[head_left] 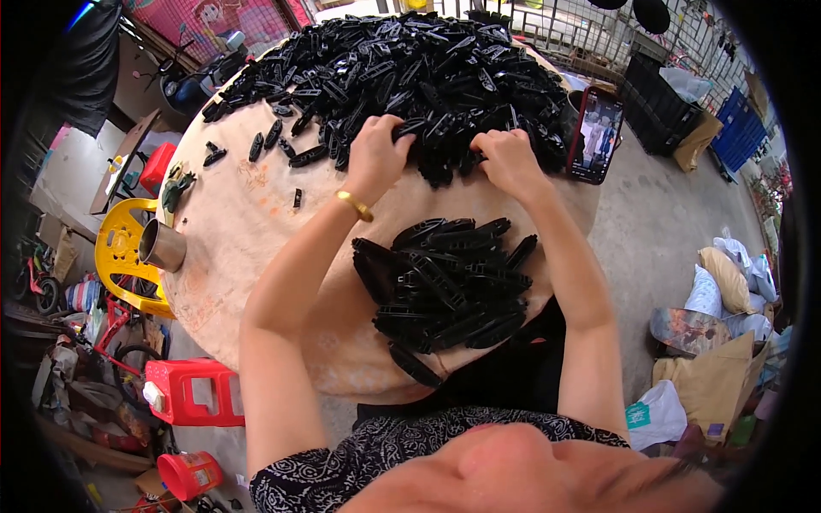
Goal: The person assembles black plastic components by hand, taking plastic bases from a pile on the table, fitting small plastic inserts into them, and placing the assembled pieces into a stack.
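A large heap of long, narrow black plastic parts [410, 73] covers the far half of the round table [231, 291]. At the heap's near edge, my left hand [376, 158] has its thumb and fingers closed around a black plastic part, with a gold bangle on that wrist. My right hand [510, 162] is a little to the right, its fingers curled and pinched on another black part at the same edge. The fingertips of both hands are partly hidden among the parts. Between my forearms, nearer to me, lies a smaller pile of similar parts [453, 286].
A phone [596, 137] stands upright at the table's right edge. Several loose parts lie left of the heap. At the left edge are a metal cup [162, 245] and a yellow chair [128, 256]. A red stool [195, 392] stands nearby. Bags [727, 282] lie on the right.
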Demonstrator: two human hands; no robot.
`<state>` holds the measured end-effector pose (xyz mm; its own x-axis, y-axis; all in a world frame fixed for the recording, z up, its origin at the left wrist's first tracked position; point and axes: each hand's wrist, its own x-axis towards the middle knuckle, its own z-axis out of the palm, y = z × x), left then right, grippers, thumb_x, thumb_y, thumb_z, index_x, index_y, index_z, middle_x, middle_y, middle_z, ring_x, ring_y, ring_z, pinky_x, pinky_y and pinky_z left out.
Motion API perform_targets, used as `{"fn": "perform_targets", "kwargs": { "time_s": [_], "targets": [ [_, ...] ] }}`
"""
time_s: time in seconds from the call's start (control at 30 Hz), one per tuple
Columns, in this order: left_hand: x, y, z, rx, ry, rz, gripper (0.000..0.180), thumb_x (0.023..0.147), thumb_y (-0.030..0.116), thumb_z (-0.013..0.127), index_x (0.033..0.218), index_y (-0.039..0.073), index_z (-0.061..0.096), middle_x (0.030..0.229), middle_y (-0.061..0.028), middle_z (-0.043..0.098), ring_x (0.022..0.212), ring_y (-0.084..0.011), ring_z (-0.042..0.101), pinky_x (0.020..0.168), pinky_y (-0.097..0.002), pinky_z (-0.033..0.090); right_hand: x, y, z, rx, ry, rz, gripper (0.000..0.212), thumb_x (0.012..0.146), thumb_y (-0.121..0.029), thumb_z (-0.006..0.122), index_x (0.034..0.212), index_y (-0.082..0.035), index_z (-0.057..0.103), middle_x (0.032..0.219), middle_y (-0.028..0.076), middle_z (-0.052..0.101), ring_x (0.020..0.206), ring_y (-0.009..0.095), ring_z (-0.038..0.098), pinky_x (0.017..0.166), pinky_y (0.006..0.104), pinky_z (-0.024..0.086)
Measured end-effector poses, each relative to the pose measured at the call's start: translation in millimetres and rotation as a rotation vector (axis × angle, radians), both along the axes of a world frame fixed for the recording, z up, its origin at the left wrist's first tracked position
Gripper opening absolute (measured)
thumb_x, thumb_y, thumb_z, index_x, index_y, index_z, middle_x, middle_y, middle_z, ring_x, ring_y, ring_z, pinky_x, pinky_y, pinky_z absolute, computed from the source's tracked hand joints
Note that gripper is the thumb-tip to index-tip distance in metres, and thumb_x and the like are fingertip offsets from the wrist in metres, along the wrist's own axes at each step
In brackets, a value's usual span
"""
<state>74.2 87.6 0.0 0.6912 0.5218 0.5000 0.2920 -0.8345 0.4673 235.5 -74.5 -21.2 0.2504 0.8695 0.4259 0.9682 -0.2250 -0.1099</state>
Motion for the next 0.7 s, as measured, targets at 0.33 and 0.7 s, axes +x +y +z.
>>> {"fn": "perform_targets", "kwargs": {
  "time_s": [0.33, 0.7],
  "targets": [
    [-50.1, -20.9, -4.6, -0.928, 0.001, -0.305, 0.033, 0.086, 0.024, 0.061, 0.108, 0.0, 0.058, 0.08, -0.004, 0.062, 0.066, -0.0097, 0.055, 0.059, -0.0237, 0.045, -16.1, 11.8, 8.1, 0.571, 0.77, 0.244, 0.022, 0.08, 0.0, 0.065, 0.101, -0.002, 0.064, 0.088, 0.005, 0.065, 0.078, 0.011, 0.062, 0.07, 0.0216, 0.05],
    [-47.9, -54.3, -3.2, -1.142, -0.108, -0.5, 0.027, 0.079, 0.014, 0.071, 0.099, 0.002, 0.058, 0.076, 0.0008, 0.056, 0.059, -0.0054, 0.051, 0.053, -0.0196, 0.043, -74.9, 12.4, 16.6, 0.548, 1.185, 0.466, 0.012, 0.083, -0.001, 0.064, 0.095, 0.0, 0.062, 0.084, 0.005, 0.065, 0.076, 0.011, 0.064, 0.069, 0.0225, 0.053]
  ]
}}
